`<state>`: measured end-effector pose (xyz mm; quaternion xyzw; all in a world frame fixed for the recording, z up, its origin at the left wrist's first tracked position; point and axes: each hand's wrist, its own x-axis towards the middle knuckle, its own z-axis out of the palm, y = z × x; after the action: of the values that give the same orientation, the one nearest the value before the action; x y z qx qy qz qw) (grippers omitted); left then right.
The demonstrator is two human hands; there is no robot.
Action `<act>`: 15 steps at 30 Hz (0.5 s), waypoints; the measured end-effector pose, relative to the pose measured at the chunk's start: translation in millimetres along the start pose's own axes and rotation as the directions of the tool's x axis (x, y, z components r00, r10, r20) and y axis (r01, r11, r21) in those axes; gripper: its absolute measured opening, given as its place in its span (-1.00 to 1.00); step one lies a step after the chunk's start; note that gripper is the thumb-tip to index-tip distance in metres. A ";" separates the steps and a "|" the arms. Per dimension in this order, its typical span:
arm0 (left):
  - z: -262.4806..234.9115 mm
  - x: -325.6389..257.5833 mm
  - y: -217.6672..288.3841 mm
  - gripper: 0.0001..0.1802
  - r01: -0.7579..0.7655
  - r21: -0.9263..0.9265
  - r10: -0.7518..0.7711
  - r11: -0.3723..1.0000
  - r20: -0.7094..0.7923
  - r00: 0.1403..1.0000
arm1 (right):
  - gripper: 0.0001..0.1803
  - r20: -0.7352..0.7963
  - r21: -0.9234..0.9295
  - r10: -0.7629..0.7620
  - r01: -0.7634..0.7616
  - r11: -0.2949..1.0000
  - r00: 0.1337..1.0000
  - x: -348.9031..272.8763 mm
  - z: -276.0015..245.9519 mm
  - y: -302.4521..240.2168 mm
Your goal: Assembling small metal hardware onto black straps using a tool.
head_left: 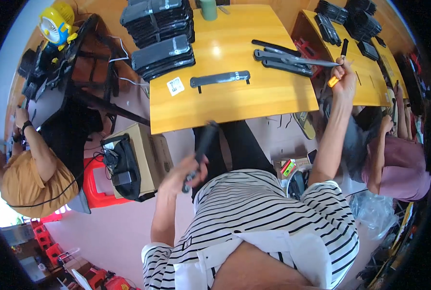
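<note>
My left hand is closed around a short dark bar-shaped piece, blurred by motion, in front of the table's near edge. Over the table's right side, my right hand is closed on an orange-handled tool whose working end I cannot make out. Its fingers also meet the end of a long dark grey strip; whether they grip it is unclear. That strip lies across several black flat strips. Another black strip with two short tabs lies flat on the yellow table.
Stacks of black packs stand at the table's left, beside a white label. A green cup is at the back. A carton and red stool are at lower left. Co-workers sit on both sides.
</note>
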<state>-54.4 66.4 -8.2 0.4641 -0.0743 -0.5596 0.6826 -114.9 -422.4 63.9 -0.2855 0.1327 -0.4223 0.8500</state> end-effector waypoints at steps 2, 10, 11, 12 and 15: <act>0.3 11.9 7.5 -0.69 -0.255 -0.124 0.222 0.959 -0.232 0.947 | -0.87 0.067 -0.092 0.059 -0.053 0.994 0.996 -18.9 2.3 9.3; -65.8 90.5 51.4 -0.73 -0.454 0.191 0.469 0.870 -0.605 0.644 | -0.84 0.156 -0.566 0.141 -0.028 0.824 0.978 -77.7 23.9 35.7; -71.6 101.0 54.7 -0.77 -0.454 0.223 0.485 0.863 -0.619 0.618 | -0.83 0.152 -0.595 0.152 -0.032 0.803 0.977 -83.6 27.1 37.1; -78.6 111.4 56.4 -0.80 -0.452 0.255 0.501 0.855 -0.632 0.591 | -0.82 0.156 -0.592 0.175 -0.050 0.805 0.972 -88.4 27.3 36.6; -120.1 140.0 39.2 -0.77 -0.326 0.488 0.585 0.810 -0.641 0.496 | -0.80 0.190 -0.590 0.196 -0.047 0.806 0.962 -97.0 28.1 41.4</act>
<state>98.2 13.7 -105.7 0.7172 0.0168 -0.0854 0.6914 -134.2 -315.0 60.2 -0.5712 0.1687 -0.2679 0.7573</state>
